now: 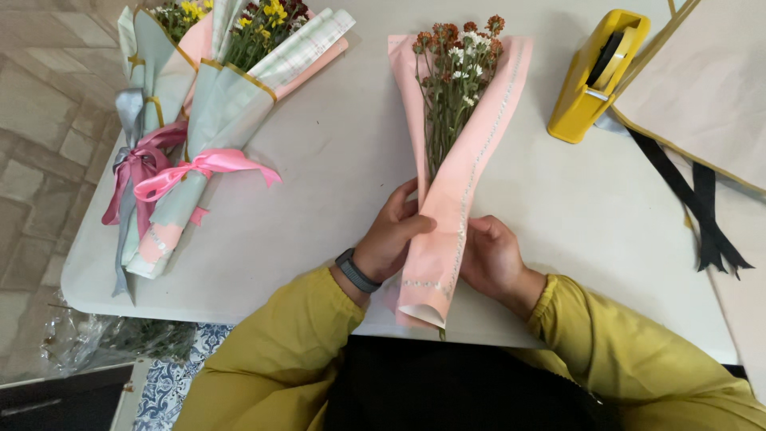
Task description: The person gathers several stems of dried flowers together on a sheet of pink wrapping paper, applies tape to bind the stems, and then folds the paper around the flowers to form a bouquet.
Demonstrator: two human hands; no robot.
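Note:
A small bunch of orange and white flowers (459, 60) lies on the white table (335, 152), wrapped in pink paper (459, 199) folded into a cone. My left hand (392, 235) grips the paper's left fold at the stems, a dark band on its wrist. On the other side, my right hand (493, 257) holds the right fold near the cone's lower end. Both sleeves are mustard yellow.
Finished bouquets (199, 104) in pale green and pink paper with pink ribbons (203, 168) lie at the table's left. A yellow tape dispenser (597, 76) stands at the upper right beside beige paper sheets (702, 88) and black ribbon (690, 195). Tiled floor lies left.

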